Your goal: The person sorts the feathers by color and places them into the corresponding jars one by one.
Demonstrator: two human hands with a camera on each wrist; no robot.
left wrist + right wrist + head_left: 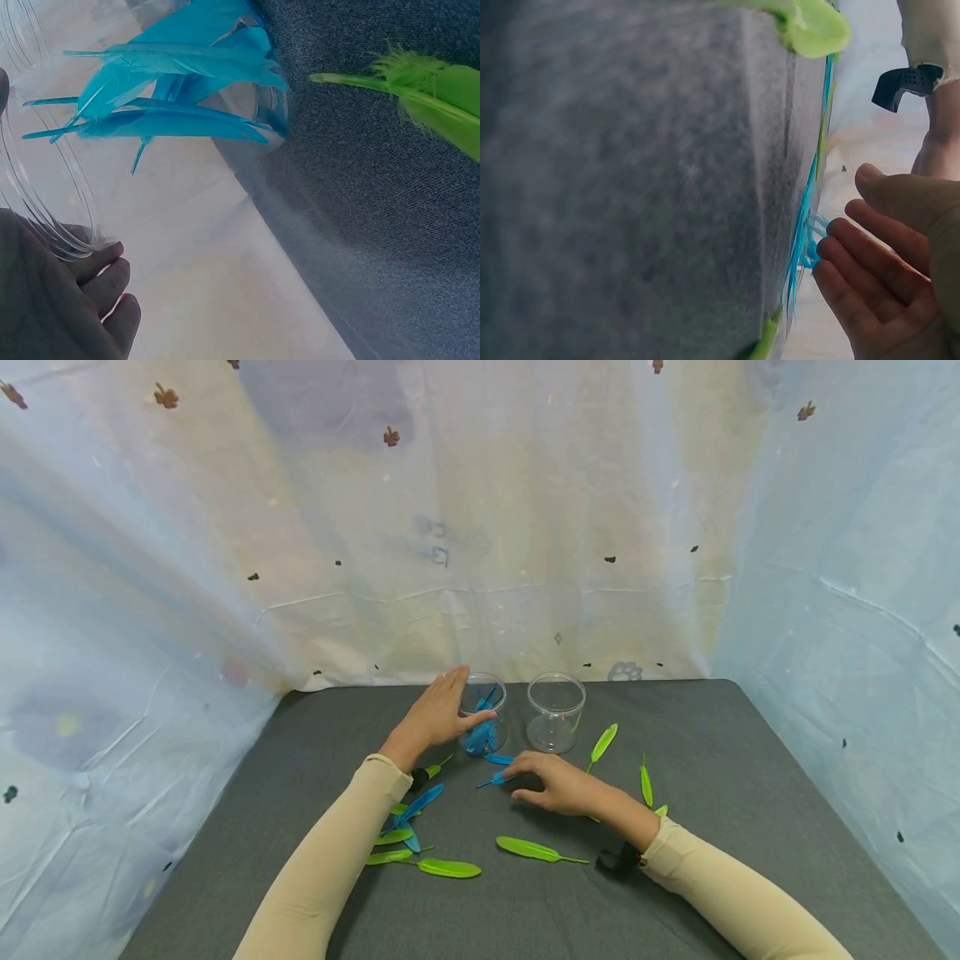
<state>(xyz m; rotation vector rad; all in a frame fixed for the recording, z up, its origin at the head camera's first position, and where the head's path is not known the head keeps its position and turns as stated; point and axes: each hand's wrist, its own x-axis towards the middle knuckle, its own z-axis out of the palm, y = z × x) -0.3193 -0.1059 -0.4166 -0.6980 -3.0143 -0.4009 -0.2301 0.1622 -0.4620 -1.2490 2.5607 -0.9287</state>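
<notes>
My left hand (435, 714) holds the rim of a clear round jar (500, 727), thumb across the near side and fingers at its far side. Several blue feathers (187, 67) stand inside it, quills toward the mouth in the left wrist view. My right hand (558, 783) is low over the table in front of the jars, its fingers loosely bent and the thumb apart from them. Right by its fingertips lies a blue feather (492, 781). Another blue feather (498, 760) lies at the foot of the jar. Nothing shows between the right thumb and fingers in the right wrist view.
A second clear jar (555, 727) stands to the right of the first. Green feathers (603, 743) lie scattered at the right, with one green feather (532, 849) nearer the front. Blue feathers (420, 803) and several green ones lie beside the left forearm. A patterned curtain (480, 610) hangs behind the dark table.
</notes>
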